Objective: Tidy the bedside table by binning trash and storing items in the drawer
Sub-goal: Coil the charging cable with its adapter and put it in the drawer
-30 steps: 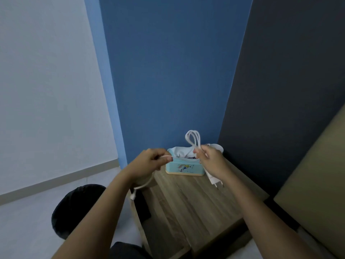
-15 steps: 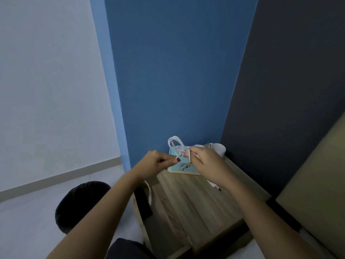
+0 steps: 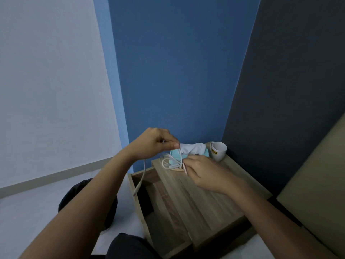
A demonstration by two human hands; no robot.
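Cable (image 3: 169,161) loops are hanging above the bench (image 3: 201,193), just in front of the tissue box (image 3: 174,153). We are pinching them with our right hand (image 3: 203,174), while our left hand (image 3: 155,144) is gripping the strand trailing over the open drawer (image 3: 168,212). Beside the box, a mug (image 3: 218,150) is standing.

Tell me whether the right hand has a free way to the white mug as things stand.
Probably yes, but not empty: the right hand holds the cable coil. The white mug stands just beyond it on the bedside table, nothing between them.
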